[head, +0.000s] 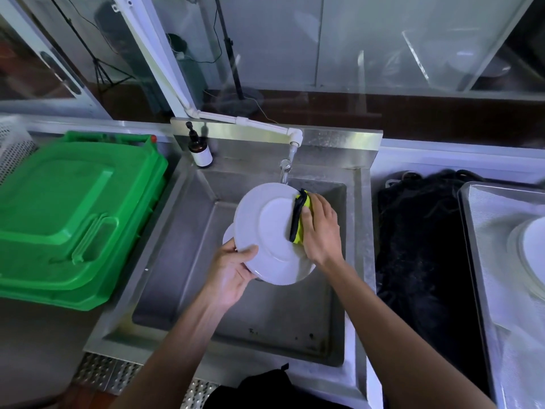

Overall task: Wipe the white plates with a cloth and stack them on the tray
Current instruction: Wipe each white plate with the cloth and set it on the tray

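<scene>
Plate [267,231] tilted over sink [188,255], L hand [233,270] gripping its lower rim w/ curled fingers. R hand [320,228] presses yellow-black cloth [299,216] on plate's right side. More plates on tray [483,261] at right.

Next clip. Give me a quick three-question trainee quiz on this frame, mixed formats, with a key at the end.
1. True or false: the left hand grips the lower rim of the white plate that is tilted up over the sink.
2. What does the right hand press on that plate? A) a bare palm B) a yellow-green and black cloth C) a brush
3. Fill in: the tray with plates already on it stands on the person's ____ side.

Key: 1 true; 2 B; 3 right.
</scene>
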